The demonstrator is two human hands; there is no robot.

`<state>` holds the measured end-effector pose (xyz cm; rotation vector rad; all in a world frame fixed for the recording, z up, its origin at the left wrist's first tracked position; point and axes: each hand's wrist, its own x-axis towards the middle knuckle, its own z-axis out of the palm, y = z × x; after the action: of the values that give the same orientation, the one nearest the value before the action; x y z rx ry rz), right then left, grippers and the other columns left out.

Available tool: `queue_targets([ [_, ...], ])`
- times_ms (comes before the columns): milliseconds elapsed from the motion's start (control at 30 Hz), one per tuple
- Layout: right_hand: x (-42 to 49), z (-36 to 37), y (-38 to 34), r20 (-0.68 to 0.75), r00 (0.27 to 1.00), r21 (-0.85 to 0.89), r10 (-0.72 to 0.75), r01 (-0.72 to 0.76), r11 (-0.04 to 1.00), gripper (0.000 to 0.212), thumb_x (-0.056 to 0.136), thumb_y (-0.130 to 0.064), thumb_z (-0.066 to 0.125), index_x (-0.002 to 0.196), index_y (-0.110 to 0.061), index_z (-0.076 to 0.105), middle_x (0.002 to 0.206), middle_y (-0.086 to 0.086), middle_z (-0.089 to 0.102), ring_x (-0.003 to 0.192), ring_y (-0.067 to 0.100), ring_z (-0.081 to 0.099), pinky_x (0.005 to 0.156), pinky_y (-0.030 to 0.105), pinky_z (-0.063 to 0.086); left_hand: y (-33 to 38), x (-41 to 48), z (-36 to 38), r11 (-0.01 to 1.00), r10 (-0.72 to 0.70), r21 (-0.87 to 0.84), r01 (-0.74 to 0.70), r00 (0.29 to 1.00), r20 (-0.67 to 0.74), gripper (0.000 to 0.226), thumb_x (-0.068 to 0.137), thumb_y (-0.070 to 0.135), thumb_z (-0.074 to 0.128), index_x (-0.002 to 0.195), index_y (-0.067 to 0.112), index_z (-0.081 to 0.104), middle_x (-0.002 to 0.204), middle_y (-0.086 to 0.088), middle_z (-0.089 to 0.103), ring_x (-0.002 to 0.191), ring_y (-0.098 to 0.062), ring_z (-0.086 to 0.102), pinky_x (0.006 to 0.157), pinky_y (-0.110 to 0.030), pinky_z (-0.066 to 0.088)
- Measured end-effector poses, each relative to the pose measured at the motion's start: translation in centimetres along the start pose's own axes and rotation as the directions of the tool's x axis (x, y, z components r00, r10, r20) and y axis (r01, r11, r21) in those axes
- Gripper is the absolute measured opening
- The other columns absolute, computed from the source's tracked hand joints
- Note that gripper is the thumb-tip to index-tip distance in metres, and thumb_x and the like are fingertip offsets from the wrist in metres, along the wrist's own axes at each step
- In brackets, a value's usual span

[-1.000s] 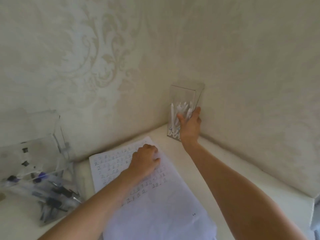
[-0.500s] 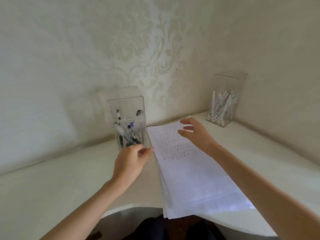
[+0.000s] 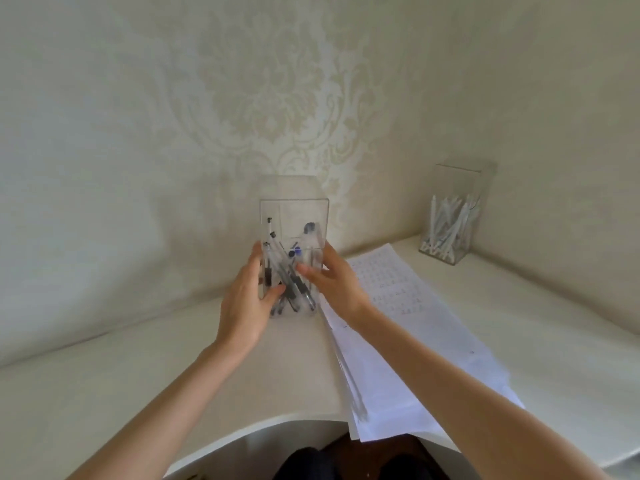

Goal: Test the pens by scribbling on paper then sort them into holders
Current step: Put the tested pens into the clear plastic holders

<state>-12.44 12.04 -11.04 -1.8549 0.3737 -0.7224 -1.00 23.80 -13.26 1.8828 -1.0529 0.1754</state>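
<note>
A clear plastic holder (image 3: 294, 216) with several dark and clear pens (image 3: 287, 278) stands on the white desk by the back wall. My left hand (image 3: 247, 303) grips its left side, thumb across the front. My right hand (image 3: 332, 282) grips its right side, thumb on the front face. A stack of paper (image 3: 408, 327) with printed marks lies to the right of the holder. A second clear holder (image 3: 453, 223) with several white pens stands in the far right corner.
The white desk (image 3: 138, 375) has a curved cut-out front edge near my body. Patterned wallpaper walls meet in the corner behind the right holder. Dark clothing shows below the desk edge.
My right hand left the white-pen holder and came across the paper. My left hand came off the paper. Both hands now grip the holder with dark pens, which stands upright.
</note>
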Motion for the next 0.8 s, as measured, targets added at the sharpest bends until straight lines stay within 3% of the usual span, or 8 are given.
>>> queue_targets([
  [100, -0.2, -3.1, -0.6, -0.154, 0.987, 0.022, -0.041, 0.044, 0.999, 0.056, 0.091, -0.028, 0.062, 0.142, -0.024, 0.040, 0.125, -0.006, 0.063, 0.114, 0.010, 0.060, 0.101, 0.036, 0.047, 3.8, 2.3, 1.4, 0.986, 0.060, -0.158, -0.056, 0.998, 0.020, 0.074, 0.083, 0.018, 0.068, 0.143, 0.028, 0.028, 0.135, -0.001, 0.052, 0.114, -0.021, 0.057, 0.096, -0.040, 0.047],
  [200, -0.5, -7.5, -0.3, -0.306, 0.950, -0.023, -0.061, 0.057, 0.998, 0.059, 0.087, -0.034, 0.063, 0.139, -0.015, 0.043, 0.128, 0.000, 0.061, 0.117, 0.014, 0.059, 0.101, 0.041, 0.047, 8.3, 4.1, 4.7, 0.926, 0.051, -0.378, 0.008, 0.988, 0.146, 0.069, 0.084, 0.013, 0.066, 0.143, 0.020, 0.031, 0.133, 0.001, 0.051, 0.111, -0.016, 0.055, 0.092, -0.023, 0.045],
  [300, -1.7, -12.1, 1.7, -0.426, 0.905, -0.078, -0.020, -0.015, 0.997, 0.065, 0.084, -0.034, 0.066, 0.142, -0.017, 0.042, 0.134, 0.002, 0.057, 0.117, 0.014, 0.058, 0.099, 0.041, 0.048, 10.9, 4.7, 9.7, 0.856, 0.074, -0.507, 0.101, 0.947, 0.313, 0.068, 0.084, 0.011, 0.065, 0.143, 0.017, 0.032, 0.133, -0.005, 0.051, 0.116, -0.021, 0.054, 0.096, -0.033, 0.047],
  [367, -3.0, -15.0, 3.1, -0.495, 0.869, -0.083, 0.014, -0.063, 0.995, 0.064, 0.084, -0.031, 0.067, 0.142, -0.017, 0.042, 0.135, 0.002, 0.056, 0.117, 0.014, 0.058, 0.098, 0.040, 0.049, 12.4, 4.6, 13.1, 0.837, 0.104, -0.531, 0.129, 0.917, 0.385, 0.063, 0.085, 0.011, 0.065, 0.141, 0.015, 0.035, 0.133, -0.006, 0.052, 0.120, -0.022, 0.051, 0.098, -0.038, 0.045],
  [467, -4.5, -18.9, 4.2, -0.574, 0.819, -0.086, 0.022, -0.087, 0.992, 0.052, 0.089, -0.016, 0.064, 0.138, -0.013, 0.047, 0.124, -0.001, 0.064, 0.105, 0.003, 0.063, 0.093, 0.025, 0.051, 14.7, 5.1, 17.6, 0.830, 0.148, -0.540, 0.138, 0.880, 0.451, 0.052, 0.087, 0.017, 0.064, 0.134, 0.015, 0.043, 0.128, -0.005, 0.056, 0.117, -0.021, 0.054, 0.099, -0.039, 0.044],
  [533, -5.0, -21.0, 4.9, -0.632, 0.775, -0.084, 0.036, -0.115, 0.990, 0.050, 0.089, -0.018, 0.064, 0.137, -0.017, 0.048, 0.118, -0.004, 0.067, 0.102, 0.006, 0.065, 0.090, 0.026, 0.052, 16.1, 5.8, 20.2, 0.839, 0.190, -0.532, 0.115, 0.854, 0.484, 0.050, 0.087, 0.021, 0.063, 0.133, 0.015, 0.044, 0.127, -0.003, 0.057, 0.114, -0.019, 0.056, 0.098, -0.037, 0.045],
  [667, -5.2, -23.4, 6.8, -0.725, 0.687, -0.117, 0.039, -0.179, 0.977, 0.066, 0.088, -0.026, 0.065, 0.146, -0.028, 0.034, 0.124, -0.003, 0.063, 0.111, 0.015, 0.061, 0.096, 0.039, 0.048, 17.4, 7.3, 24.0, 0.871, 0.245, -0.488, 0.060, 0.808, 0.536, 0.069, 0.080, 0.024, 0.071, 0.140, 0.013, 0.037, 0.136, 0.002, 0.047, 0.119, -0.014, 0.050, 0.102, -0.032, 0.040],
  [800, -4.3, -24.7, 8.2, -0.792, 0.607, -0.085, 0.066, -0.218, 0.972, 0.068, 0.090, -0.022, 0.063, 0.148, -0.028, 0.029, 0.117, 0.002, 0.062, 0.112, 0.026, 0.057, 0.089, 0.031, 0.047, 14.9, 9.3, 27.5, 0.923, 0.143, -0.377, 0.080, 0.837, 0.529, 0.080, 0.075, 0.028, 0.076, 0.141, 0.017, 0.033, 0.133, 0.003, 0.037, 0.123, -0.013, 0.041, 0.104, -0.031, 0.035],
])
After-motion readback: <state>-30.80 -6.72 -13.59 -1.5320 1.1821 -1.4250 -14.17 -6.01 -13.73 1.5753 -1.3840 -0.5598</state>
